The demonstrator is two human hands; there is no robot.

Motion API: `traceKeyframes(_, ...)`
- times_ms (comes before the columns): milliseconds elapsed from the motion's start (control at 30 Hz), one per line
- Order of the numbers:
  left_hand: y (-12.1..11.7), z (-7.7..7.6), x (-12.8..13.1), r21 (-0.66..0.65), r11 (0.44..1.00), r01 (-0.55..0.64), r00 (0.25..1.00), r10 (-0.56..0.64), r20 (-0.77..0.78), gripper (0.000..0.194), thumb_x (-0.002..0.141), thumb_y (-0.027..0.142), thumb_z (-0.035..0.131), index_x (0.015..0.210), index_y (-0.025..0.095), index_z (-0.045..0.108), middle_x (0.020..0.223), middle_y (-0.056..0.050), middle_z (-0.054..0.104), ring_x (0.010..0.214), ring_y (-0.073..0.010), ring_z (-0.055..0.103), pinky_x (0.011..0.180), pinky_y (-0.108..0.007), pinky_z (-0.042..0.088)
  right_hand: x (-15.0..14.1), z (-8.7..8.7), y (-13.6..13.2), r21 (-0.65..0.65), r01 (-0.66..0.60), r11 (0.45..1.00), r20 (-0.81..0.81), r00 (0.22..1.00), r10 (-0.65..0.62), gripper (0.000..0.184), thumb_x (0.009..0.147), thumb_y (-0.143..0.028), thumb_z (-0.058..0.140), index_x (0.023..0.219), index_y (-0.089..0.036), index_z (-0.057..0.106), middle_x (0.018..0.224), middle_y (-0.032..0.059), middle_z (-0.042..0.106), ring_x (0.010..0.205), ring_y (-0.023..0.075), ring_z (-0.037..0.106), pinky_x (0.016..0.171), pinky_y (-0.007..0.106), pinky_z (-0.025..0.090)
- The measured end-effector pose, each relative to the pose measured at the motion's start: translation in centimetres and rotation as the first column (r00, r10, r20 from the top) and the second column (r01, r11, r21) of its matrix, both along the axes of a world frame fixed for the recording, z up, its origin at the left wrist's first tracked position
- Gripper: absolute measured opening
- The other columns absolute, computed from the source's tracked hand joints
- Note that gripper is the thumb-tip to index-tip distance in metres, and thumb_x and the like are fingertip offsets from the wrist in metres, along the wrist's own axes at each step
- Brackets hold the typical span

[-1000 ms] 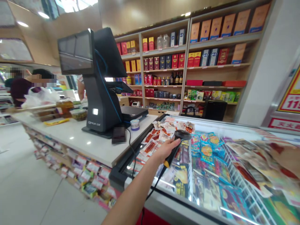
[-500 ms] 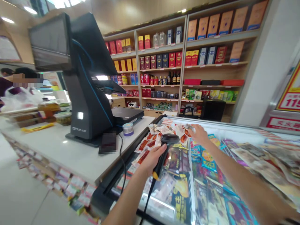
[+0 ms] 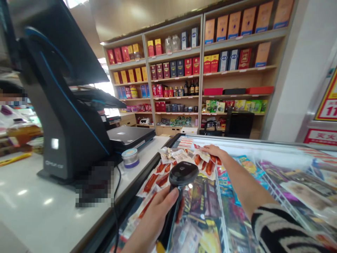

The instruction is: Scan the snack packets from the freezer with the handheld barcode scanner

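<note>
My left hand (image 3: 155,211) is wrapped round the handle of a black barcode scanner (image 3: 183,173), its head up and pointing away from me. Farther off, my right hand (image 3: 212,150) grips the upper edge of a clear packet of red sausages (image 3: 209,164), its fingertips partly hidden. The packet lies on the glass top of a chest freezer (image 3: 237,138). To its left are more sausage packets (image 3: 152,179) and some pale-looking packets (image 3: 175,154), spread along the freezer's left side. Colourful frozen packs (image 3: 207,196) show through the glass under the scanner.
A black point-of-sale terminal (image 3: 71,116) stands on the white counter (image 3: 34,203) at left, a round tub (image 3: 130,157) near it. A cable (image 3: 118,200) hangs over the counter edge. Shelves (image 3: 173,54) of boxes and bottles line the back. A person (image 3: 10,102) is at far left.
The view has come closer to the terminal, which now sits farther left. My right hand has moved a little left and holds the sausage packet flat. The scanner stays in my left hand, nearer the camera.
</note>
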State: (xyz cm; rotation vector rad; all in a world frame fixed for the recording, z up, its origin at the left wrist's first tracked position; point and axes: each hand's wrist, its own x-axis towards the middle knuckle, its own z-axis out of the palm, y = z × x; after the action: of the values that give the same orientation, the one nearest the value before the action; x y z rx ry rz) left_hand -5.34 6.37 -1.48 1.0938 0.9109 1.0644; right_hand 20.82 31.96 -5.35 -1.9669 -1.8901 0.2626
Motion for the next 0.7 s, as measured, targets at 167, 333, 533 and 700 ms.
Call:
traceKeyframes(167,0.1,-0.2,0.2,-0.028,1.0,-0.004,1.0,0.004,-0.011,0.028,0.068,0.041,0.052,0.065,0.013,0.05,0.053,0.0,0.05,0.044,-0.0082,0.046,0.043,-0.021,0.034,-0.8,0.3,-2.2,-0.034,-0.172,0.984,0.029,0.984,0.173,0.043,0.06,-0.057,0.049,0.092,-0.031,0.061,0.097,0.0001,0.06,0.091,0.0222,0.052,0.079,0.032,0.035)
traceKeyframes(333,-0.5,-0.3,0.9,-0.005,0.998,0.065,0.998,-0.065,-0.005,0.03,0.07,0.043,0.049,0.067,0.013,0.05,0.053,0.001,0.048,0.043,-0.007,0.045,0.042,-0.02,0.033,-2.4,0.0,-8.2,0.028,-0.203,0.979,0.053,0.978,0.202,0.039,0.066,-0.05,0.047,0.099,-0.031,0.057,0.106,-0.0007,0.056,0.099,0.0211,0.047,0.084,0.032,0.031)
traceKeyframes(533,-2.0,-0.8,1.3,0.042,0.986,0.161,0.987,-0.16,-0.022,0.03,0.072,0.043,0.046,0.067,0.013,0.05,0.054,0.001,0.049,0.046,-0.0074,0.046,0.044,-0.019,0.034,-2.2,-0.5,-16.4,0.17,-0.084,0.982,0.072,0.995,0.073,0.066,0.066,-0.051,0.046,0.124,-0.023,0.031,0.126,0.0072,0.037,0.112,0.0229,0.034,0.085,0.033,0.029)
traceKeyframes(700,-3.5,-0.1,1.0,0.1,0.98,0.17,0.984,-0.162,-0.077,0.032,0.073,0.045,0.044,0.066,0.014,0.049,0.052,0.001,0.049,0.045,-0.0074,0.046,0.044,-0.019,0.034,-1.3,-0.9,-20.7,0.116,0.075,0.99,0.11,0.99,-0.088,0.056,0.059,-0.053,0.05,0.105,-0.02,0.047,0.099,0.0089,0.056,0.094,0.0265,0.049,0.071,0.036,0.036)
